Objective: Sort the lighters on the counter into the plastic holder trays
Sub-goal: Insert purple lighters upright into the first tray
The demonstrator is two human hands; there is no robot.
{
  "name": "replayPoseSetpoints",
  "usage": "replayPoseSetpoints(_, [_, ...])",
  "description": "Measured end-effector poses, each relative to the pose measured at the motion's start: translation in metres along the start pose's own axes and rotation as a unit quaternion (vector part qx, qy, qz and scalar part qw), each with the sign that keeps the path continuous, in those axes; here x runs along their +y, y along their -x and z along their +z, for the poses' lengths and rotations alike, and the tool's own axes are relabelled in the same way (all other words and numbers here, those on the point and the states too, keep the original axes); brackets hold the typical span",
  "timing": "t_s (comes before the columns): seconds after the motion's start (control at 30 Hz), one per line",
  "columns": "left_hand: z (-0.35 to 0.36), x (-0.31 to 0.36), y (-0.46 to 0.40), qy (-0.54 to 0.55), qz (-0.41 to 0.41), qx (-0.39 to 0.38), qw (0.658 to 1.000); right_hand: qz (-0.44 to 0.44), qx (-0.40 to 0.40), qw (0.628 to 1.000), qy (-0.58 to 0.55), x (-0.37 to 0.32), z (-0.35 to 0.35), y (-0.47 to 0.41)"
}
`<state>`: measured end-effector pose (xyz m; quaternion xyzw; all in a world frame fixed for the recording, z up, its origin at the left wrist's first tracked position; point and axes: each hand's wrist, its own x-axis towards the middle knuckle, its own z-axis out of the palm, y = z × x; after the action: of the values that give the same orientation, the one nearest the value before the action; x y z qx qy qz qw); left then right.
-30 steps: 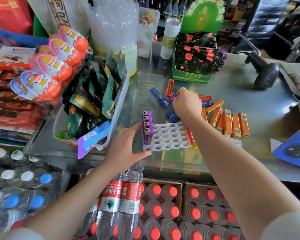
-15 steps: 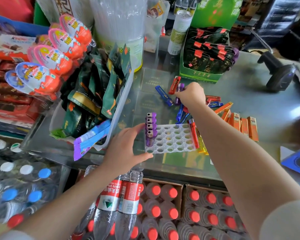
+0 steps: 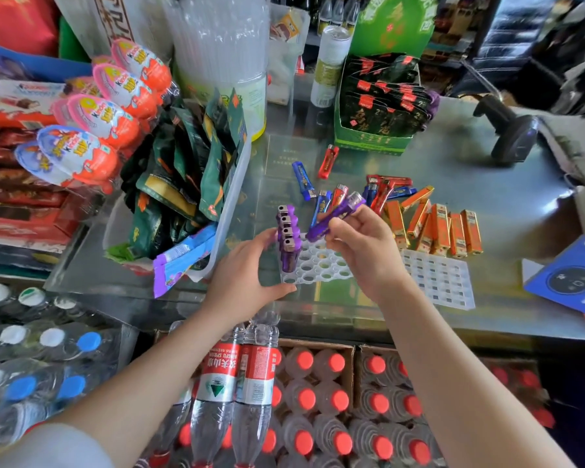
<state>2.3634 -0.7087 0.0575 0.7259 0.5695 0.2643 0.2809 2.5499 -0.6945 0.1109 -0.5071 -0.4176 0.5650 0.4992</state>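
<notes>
A: Your right hand (image 3: 365, 248) has a purple lighter (image 3: 335, 216) pinched between thumb and fingers, metal head tilted up and away, held in the air just above the white holder tray (image 3: 321, 266).

B: And your left hand (image 3: 247, 275) braces that tray, thumb along the near edge, fingers spread against its left side. Nothing gripped there, only steadying.

A: Four purple lighters (image 3: 288, 241) stand upright in the tray's left column. The other holes look empty from here.

B: So you're mid-placement, I'd say. This one looks bound for the next column, beside its purple mates.

A: The next move asks you to turn it upright, base down, and line it over one hole. The holes sit close together, so a tilted entry could snag on the rim.

B: Plenty left to do. Loose lighters (image 3: 338, 194), blue and red, lie scattered on the desk (image 3: 460, 177) behind the tray, and orange ones (image 3: 439, 231) sit in a bunch to the right.

A: A second tray (image 3: 439, 282) lies flat on your right, nothing in it that I can see.

B: Keep that left hand planted while you seat this one.
</notes>
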Motion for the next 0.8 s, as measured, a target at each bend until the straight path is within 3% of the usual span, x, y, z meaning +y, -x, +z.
replayPoseSetpoints(0.1, [-0.001,0.001,0.001,0.01,0.004,-0.003,1.0,0.005,-0.014,0.999,-0.031,0.015,-0.005,0.018])
replayPoseSetpoints(0.33, [-0.002,0.003,0.004,-0.008,0.014,-0.011,1.0,-0.016,-0.046,0.993,0.106,0.022,0.005,0.034])
replayPoseSetpoints(0.53, [-0.004,0.004,0.005,-0.01,0.016,-0.014,1.0,-0.072,-0.032,0.959,0.271,0.022,0.014,0.038])
replayPoseSetpoints(0.8, [-0.002,-0.002,0.003,-0.012,0.008,-0.026,1.0,-0.129,-0.057,0.917,0.373,0.022,0.018,0.037])
